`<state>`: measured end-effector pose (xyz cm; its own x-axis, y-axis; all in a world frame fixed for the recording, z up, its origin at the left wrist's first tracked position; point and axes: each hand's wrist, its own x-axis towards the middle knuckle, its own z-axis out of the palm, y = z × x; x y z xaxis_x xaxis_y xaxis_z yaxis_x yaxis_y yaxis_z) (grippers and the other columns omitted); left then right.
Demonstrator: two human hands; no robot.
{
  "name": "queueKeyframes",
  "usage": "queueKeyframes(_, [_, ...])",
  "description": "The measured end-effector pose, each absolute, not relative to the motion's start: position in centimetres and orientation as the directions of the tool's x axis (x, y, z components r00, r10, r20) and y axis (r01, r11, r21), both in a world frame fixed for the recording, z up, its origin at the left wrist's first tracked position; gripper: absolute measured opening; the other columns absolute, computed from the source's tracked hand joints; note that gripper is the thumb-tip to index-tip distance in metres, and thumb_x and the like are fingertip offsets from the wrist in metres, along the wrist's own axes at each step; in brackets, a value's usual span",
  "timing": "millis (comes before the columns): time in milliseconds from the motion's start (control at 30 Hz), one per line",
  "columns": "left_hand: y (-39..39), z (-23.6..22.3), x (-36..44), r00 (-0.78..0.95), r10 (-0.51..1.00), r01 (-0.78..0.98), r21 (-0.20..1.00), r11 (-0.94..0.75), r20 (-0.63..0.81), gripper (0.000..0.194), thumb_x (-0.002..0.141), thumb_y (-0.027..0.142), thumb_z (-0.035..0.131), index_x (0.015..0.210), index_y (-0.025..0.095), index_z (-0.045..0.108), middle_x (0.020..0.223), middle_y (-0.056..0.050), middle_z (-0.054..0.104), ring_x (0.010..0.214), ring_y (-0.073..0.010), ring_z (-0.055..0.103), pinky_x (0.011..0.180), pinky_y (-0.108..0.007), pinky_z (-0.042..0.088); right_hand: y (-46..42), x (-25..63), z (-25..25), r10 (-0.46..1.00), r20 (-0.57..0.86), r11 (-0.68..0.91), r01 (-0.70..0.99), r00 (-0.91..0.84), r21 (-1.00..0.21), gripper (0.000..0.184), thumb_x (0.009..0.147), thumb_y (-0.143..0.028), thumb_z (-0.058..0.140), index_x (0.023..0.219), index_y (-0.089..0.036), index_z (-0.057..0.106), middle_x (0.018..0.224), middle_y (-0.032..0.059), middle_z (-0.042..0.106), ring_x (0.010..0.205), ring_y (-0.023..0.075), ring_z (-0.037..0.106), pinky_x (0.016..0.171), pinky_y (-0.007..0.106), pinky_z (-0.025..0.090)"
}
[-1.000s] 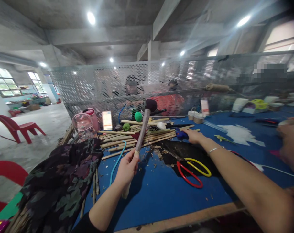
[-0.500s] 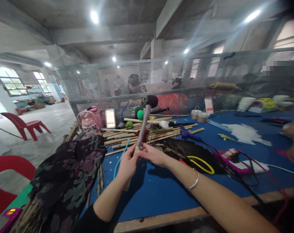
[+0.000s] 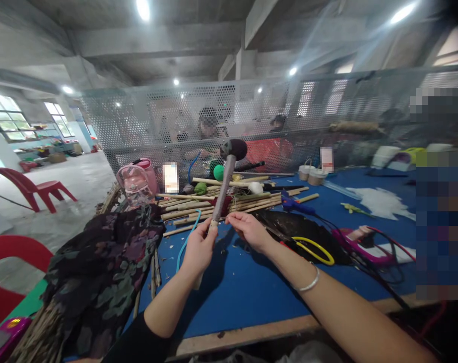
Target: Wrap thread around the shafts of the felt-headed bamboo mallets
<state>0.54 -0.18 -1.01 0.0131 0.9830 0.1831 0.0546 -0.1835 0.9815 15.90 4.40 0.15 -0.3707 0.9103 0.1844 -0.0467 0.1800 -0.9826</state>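
My left hand (image 3: 198, 248) is closed round the lower shaft of a stick (image 3: 221, 194) that stands tilted upward, topped by a dark fuzzy ball head (image 3: 234, 149). My right hand (image 3: 247, 229) is just right of the stick, fingers pinched together near the shaft; what they pinch is too small to make out. A silver bangle (image 3: 310, 283) sits on my right wrist. Both hands hover above the blue table (image 3: 244, 295).
Behind the hands lies a pile of bamboo sticks (image 3: 213, 204) with small coloured balls. A blue glue gun (image 3: 293, 204), yellow-handled scissors (image 3: 315, 248) on dark material, a pink bottle (image 3: 132, 185) and a floral cloth (image 3: 100, 272) surround them. People sit behind a perforated screen (image 3: 251, 116).
My right hand came back from the blue glue gun at the far side to the stick, and has now drawn slightly away to the right with pinched fingers. The left hand keeps its grip.
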Motion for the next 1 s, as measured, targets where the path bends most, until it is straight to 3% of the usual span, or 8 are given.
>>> queueKeyframes(267, [-0.1, -0.9, 0.2, 0.002, 0.991, -0.045, 0.990, -0.133, 0.133, 0.035, 0.080, 0.043, 0.055, 0.103, 0.018, 0.059, 0.055, 0.006, 0.040, 0.040, -0.0054, 0.031, 0.035, -0.017, 0.024, 4.2, 15.2, -1.4, 0.879, 0.160, 0.189, 0.020, -0.449, -0.982, 0.036, 0.075, -0.050, 0.056, 0.074, -0.015, 0.058, 0.041, -0.0098, 0.027, 0.037, 0.0054, 0.020, 0.040, 0.023, 0.011])
queueKeyframes(500, [-0.3, -0.7, 0.7, -0.039, 0.993, -0.101, 0.988, -0.117, 0.113, 0.048, 0.068, 0.036, 0.068, 0.108, 0.016, 0.051, 0.051, 0.010, 0.044, 0.036, -0.0050, 0.034, 0.033, -0.016, 0.028, 4.5, 15.4, -1.9, 0.860, 0.128, 0.154, 0.011, -0.493, -0.988, 0.038, 0.073, -0.052, 0.058, 0.073, -0.015, 0.058, 0.039, -0.0103, 0.028, 0.035, 0.0047, 0.020, 0.038, 0.022, 0.012])
queueKeyframes(700, [-0.3, -0.3, 1.0, -0.044, 0.997, -0.146, 0.986, -0.076, 0.070, 0.036, 0.064, 0.036, 0.071, 0.083, 0.014, 0.051, 0.049, 0.006, 0.050, 0.036, -0.0051, 0.039, 0.034, -0.016, 0.031, 4.7, 15.6, -1.6, 0.855, 0.073, 0.065, -0.034, -0.513, -0.997, 0.038, 0.071, -0.053, 0.060, 0.076, -0.016, 0.057, 0.038, -0.0114, 0.028, 0.032, 0.0043, 0.019, 0.033, 0.020, 0.012])
queueKeyframes(867, [-1.0, 0.5, 1.2, 0.083, 0.994, -0.265, 0.963, -0.050, 0.075, 0.037, 0.068, 0.042, 0.068, 0.089, 0.014, 0.057, 0.075, -0.002, 0.060, 0.055, -0.0073, 0.054, 0.046, -0.017, 0.042, 4.8, 15.9, -1.3, 0.853, 0.088, 0.020, -0.136, -0.514, -0.991, 0.036, 0.071, -0.051, 0.063, 0.073, -0.018, 0.050, 0.038, -0.0116, 0.032, 0.030, 0.0039, 0.018, 0.030, 0.019, 0.012])
queueKeyframes(1000, [-1.6, 0.6, 1.3, 0.203, 0.979, -0.245, 0.968, 0.052, -0.001, 0.042, 0.071, 0.047, 0.064, 0.102, 0.020, 0.056, 0.075, 0.003, 0.054, 0.048, -0.0044, 0.049, 0.043, -0.016, 0.040, 5.1, 16.3, -1.4, 0.874, 0.100, 0.024, -0.164, -0.475, -0.986, 0.036, 0.067, -0.049, 0.066, 0.077, -0.018, 0.049, 0.039, -0.0122, 0.032, 0.031, 0.0039, 0.019, 0.030, 0.018, 0.013])
